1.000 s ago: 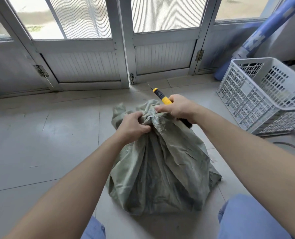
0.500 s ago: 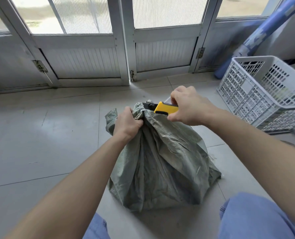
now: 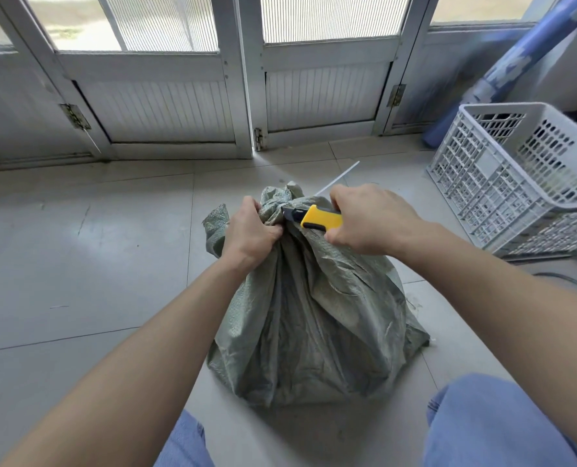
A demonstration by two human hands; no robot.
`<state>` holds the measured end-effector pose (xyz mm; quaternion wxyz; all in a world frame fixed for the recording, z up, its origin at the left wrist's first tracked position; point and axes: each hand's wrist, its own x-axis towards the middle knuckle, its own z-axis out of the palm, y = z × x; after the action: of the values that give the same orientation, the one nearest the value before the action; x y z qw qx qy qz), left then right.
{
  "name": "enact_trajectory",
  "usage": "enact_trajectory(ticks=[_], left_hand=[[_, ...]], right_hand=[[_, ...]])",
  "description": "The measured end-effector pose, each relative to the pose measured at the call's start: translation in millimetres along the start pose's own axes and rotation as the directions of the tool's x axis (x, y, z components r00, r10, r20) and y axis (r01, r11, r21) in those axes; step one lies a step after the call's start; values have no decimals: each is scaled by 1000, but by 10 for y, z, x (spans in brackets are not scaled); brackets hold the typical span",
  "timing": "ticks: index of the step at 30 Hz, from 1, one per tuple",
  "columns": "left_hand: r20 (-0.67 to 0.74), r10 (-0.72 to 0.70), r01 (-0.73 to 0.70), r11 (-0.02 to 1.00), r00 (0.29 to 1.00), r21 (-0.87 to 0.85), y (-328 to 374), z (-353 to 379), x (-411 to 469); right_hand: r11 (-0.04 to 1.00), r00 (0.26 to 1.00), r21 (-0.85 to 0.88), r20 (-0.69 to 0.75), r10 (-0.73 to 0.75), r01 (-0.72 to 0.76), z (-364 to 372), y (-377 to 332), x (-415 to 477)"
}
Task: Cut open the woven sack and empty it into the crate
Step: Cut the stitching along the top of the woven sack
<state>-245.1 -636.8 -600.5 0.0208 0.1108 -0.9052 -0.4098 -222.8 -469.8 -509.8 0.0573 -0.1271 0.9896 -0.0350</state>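
Observation:
A grey-green woven sack stands on the tiled floor between my knees, its top bunched into a neck. My left hand grips that neck from the left. My right hand holds a yellow and black utility knife, whose front end lies against the neck just right of my left hand; the blade tip is hidden in the folds. A thin white strip sticks out behind the sack's top. The white plastic crate stands tilted on the floor at the right, beyond my right forearm.
White double doors with glass panes close off the far side. A blue rolled mat leans in the right corner behind the crate. Grey floor tiles stretch out to the left of the sack. My knees in blue trousers frame the sack.
My right hand turned the knife from pointing away to pointing left and brought it down against the sack's neck. My left hand shifted its grip on the bunched top.

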Motion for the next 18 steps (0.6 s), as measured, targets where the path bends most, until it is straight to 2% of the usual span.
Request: enact_trajectory(ticks=[18], left_hand=[[-2, 25, -25, 999, 1000, -20, 46, 27, -39]], right_hand=[[996, 997, -59, -43, -62, 60, -15, -49, 40]])
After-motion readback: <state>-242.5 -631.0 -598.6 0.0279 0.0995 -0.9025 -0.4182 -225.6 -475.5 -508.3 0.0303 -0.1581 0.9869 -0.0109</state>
